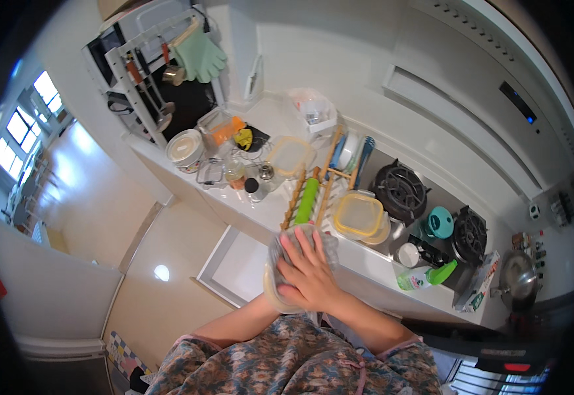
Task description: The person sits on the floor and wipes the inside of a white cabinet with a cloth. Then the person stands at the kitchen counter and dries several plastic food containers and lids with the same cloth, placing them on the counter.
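In front of my body a pale, yellowish-rimmed plastic lid or shallow container is held up, tilted. A thin grey cloth lies over much of it. My right hand presses flat on the cloth, fingers spread. From the left, my left wrist passes behind the plastic piece; the fingers of that hand are hidden there, supporting it from below. Just beyond, a green rolling pin rests in a wooden rack. Beside the rack sits a yellow-rimmed food container.
An open drawer juts out below the counter. Glass jars, a lidded tub and a clear lid stand at left. Rightward are gas burners, a teal-lidded container and a spray bottle.
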The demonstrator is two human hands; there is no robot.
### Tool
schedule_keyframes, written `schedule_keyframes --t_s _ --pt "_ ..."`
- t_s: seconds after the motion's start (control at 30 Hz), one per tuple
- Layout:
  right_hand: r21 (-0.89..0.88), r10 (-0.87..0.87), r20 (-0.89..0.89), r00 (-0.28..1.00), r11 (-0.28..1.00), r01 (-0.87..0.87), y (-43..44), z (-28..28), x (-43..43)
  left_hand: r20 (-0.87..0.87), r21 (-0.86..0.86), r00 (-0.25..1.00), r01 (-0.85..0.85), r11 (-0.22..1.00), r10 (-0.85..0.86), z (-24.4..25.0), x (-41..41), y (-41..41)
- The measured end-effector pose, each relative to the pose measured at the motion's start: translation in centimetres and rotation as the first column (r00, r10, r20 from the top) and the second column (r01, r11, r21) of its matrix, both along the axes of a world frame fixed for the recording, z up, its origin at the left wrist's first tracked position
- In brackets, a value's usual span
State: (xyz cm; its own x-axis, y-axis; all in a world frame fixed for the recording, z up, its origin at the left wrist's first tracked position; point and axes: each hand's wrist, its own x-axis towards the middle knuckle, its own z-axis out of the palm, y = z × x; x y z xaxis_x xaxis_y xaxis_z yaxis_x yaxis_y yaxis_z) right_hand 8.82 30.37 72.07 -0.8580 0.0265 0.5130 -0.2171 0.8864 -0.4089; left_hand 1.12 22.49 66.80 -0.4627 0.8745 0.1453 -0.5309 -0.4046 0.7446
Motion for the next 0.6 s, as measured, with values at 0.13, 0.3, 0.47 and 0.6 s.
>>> schedule_keyframes --t_s 0.13,0.3,0.47,0.6 --pt "-0.294 -0.315 -0.072 0.946 0.914 0.281 1.1 -1.0 -2.3 0.512 0.024 0.851 0.119 0.993 -0.115 2.3 0.7 -0.5" --pt "-0.777 -0.430 0.278 0.859 0.426 0.464 1.1 -4.6 -1.2 0.103 0.004 0.991 -0.081 0.997 0.080 -0.1 1.5 1.2" --pt "-0.777 -0.576 0.335 0.746 0.279 0.564 2.9 -7.2 1.1 0.061 -0.130 0.983 0.182 0.975 -0.175 0.9 -1.5 1.4" --pt "-0.544 -0.676 0.086 0.732 0.584 0.603 5.0 -4.4 1.5 0.223 -0.182 0.884 0.452 0.873 -0.411 0.9 -3.5 -0.8"
